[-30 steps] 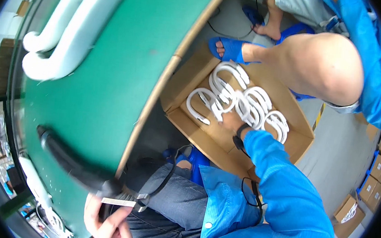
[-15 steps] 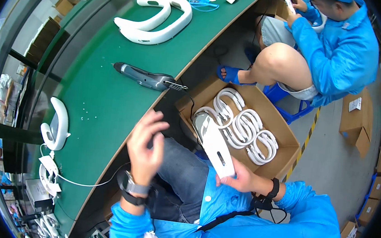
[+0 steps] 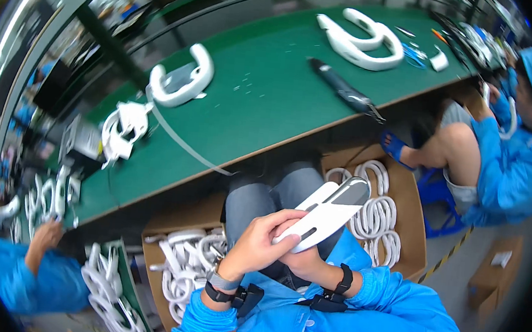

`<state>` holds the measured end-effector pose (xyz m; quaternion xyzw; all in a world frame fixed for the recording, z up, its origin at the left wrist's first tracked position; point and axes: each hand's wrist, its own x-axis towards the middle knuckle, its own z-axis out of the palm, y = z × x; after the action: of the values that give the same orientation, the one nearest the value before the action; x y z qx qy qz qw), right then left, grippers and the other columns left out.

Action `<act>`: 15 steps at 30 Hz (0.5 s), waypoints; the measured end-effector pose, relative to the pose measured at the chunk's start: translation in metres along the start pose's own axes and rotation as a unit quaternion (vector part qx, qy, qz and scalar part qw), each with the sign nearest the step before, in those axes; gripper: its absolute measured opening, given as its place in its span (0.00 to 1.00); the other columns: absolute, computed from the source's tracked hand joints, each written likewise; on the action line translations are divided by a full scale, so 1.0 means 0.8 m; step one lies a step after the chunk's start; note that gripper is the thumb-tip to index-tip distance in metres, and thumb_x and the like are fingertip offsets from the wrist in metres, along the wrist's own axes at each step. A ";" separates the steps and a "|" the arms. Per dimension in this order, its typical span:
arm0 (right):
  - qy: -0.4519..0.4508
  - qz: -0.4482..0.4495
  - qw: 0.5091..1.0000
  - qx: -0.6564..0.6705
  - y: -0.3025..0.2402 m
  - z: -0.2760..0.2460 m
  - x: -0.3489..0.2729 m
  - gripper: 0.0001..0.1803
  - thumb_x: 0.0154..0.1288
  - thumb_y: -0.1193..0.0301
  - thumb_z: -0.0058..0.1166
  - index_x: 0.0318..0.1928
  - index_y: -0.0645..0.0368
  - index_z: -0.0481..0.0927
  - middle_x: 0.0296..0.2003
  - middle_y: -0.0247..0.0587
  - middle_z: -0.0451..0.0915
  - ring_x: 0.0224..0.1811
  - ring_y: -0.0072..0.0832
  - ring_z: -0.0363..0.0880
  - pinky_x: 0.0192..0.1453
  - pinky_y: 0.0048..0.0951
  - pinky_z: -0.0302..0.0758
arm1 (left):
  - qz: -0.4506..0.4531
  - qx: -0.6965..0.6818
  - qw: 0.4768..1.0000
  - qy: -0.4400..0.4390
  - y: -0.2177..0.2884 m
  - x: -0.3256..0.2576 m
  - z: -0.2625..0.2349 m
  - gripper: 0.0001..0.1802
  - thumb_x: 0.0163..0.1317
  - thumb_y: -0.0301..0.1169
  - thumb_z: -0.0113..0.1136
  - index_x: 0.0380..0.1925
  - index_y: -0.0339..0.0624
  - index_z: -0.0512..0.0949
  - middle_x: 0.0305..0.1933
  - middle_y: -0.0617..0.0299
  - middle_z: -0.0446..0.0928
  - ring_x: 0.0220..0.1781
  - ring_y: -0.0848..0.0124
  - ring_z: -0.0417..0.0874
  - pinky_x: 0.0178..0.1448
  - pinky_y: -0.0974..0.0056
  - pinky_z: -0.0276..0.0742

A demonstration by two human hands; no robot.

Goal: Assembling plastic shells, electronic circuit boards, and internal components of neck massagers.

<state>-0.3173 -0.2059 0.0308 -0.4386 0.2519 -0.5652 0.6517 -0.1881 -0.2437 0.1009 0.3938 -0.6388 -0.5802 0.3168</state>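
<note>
A white curved neckband device (image 3: 327, 221) with a dark grey glossy pad at its far end and a slot near the close end is held above my lap. My left hand (image 3: 262, 245) grips its near end, thumb on top by the slot. Beneath the same end, my right hand (image 3: 305, 264) holds it, its fingers mostly hidden. On the green bench (image 3: 245, 117) beyond lie a dark electric screwdriver (image 3: 343, 89) and a white C-shaped neckband piece (image 3: 182, 76).
Cardboard boxes of white neckbands stand to my right (image 3: 410, 220) and left (image 3: 151, 254). More neckband pieces (image 3: 362, 45) lie on the bench's far right, a white cable (image 3: 186, 143) near its edge. Co-workers sit at right (image 3: 492, 148) and at lower left (image 3: 22, 271).
My view has turned left, bringing the left box and a co-worker into sight. My left hand, earlier raised and empty, now grips the neckband device alongside my right.
</note>
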 end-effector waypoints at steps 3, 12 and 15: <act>-0.003 -0.010 1.000 0.019 0.022 0.013 0.001 0.20 0.54 0.83 0.64 0.46 0.58 0.73 0.44 0.35 0.73 0.48 0.24 0.75 0.53 0.26 0.73 | -0.021 0.013 1.000 0.002 0.011 -0.016 -0.017 0.24 0.59 0.27 0.60 0.56 0.31 0.74 0.51 0.53 0.81 0.54 0.69 0.80 0.61 0.64 0.74; 0.040 0.049 0.995 0.079 0.032 0.006 -0.004 0.21 0.54 0.85 0.64 0.47 0.58 0.72 0.45 0.35 0.73 0.49 0.24 0.75 0.56 0.27 0.74 | -0.046 0.037 0.998 0.013 0.005 -0.009 -0.012 0.24 0.58 0.27 0.61 0.55 0.31 0.75 0.50 0.52 0.82 0.52 0.68 0.82 0.58 0.64 0.76; 0.050 0.034 0.995 0.084 0.030 0.003 -0.002 0.21 0.55 0.84 0.63 0.48 0.58 0.72 0.45 0.35 0.73 0.50 0.24 0.75 0.57 0.28 0.74 | -0.044 0.043 0.998 0.008 0.004 -0.001 -0.010 0.23 0.58 0.27 0.61 0.54 0.31 0.76 0.49 0.52 0.83 0.51 0.69 0.82 0.58 0.64 0.76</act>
<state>-0.3037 -0.2040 0.0109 -0.3449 0.2507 -0.5830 0.6916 -0.1811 -0.2470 0.1051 0.4394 -0.6428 -0.5623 0.2784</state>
